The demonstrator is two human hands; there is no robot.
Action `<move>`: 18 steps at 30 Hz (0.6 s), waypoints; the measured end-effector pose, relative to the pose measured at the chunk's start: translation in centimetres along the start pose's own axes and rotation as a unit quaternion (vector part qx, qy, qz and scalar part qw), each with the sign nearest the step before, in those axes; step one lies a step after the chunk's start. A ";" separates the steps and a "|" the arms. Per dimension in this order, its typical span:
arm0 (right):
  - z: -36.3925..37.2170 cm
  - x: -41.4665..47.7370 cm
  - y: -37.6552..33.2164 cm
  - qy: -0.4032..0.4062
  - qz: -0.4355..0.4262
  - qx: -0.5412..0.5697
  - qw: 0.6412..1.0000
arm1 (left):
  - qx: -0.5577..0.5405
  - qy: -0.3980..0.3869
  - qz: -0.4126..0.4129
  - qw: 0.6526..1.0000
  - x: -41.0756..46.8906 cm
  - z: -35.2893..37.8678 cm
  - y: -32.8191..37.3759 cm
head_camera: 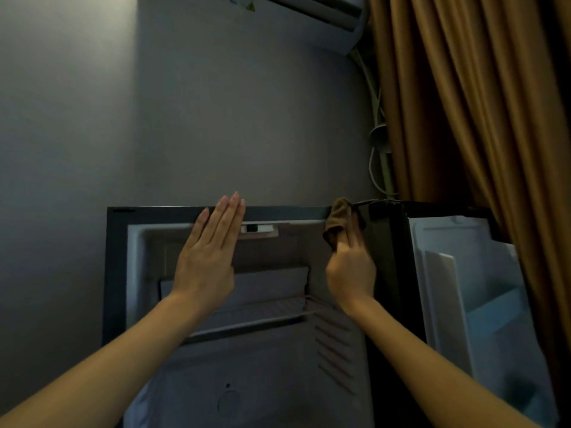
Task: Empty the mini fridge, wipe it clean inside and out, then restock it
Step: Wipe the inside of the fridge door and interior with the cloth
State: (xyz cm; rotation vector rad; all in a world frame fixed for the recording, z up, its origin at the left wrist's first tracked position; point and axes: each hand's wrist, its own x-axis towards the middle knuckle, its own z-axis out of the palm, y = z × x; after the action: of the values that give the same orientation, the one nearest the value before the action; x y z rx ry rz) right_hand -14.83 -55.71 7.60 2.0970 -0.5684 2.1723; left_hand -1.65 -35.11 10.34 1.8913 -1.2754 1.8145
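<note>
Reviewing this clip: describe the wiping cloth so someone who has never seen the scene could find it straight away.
Start at the open mini fridge and follow its dark top edge to the right corner. There the right hand grips a small crumpled cloth. It is the only soft brown thing on the fridge, darker than the orange curtain behind.

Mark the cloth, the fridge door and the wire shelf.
cloth (335, 222): head view, middle of the bunched brown fold.
fridge door (445, 273): head view, white inner liner of the open door.
wire shelf (247, 328): head view, its front rail.
</note>
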 end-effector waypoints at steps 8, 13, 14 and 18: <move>0.5 -1.1 -1.9 0.030 0.166 0.072 0.983 | -0.005 -0.027 0.048 0.998 -0.6 -1.3 -1.5; 2.3 -0.7 -8.0 0.043 0.041 0.129 0.990 | -0.007 -0.045 0.064 0.997 -1.6 -2.6 -3.1; 2.7 -1.2 -9.6 0.034 -0.007 0.134 0.990 | -0.012 -0.047 0.060 0.997 -1.9 -2.9 -3.4; 3.9 -2.9 -16.2 -0.025 -0.136 0.154 0.978 | -0.016 -0.039 0.035 0.998 -3.6 -4.3 -5.2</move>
State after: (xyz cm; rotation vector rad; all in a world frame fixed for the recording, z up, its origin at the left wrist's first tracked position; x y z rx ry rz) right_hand -6.01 -41.27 8.23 2.2190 0.0614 2.1655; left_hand -0.48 -27.49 10.04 1.9419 -1.4046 1.7581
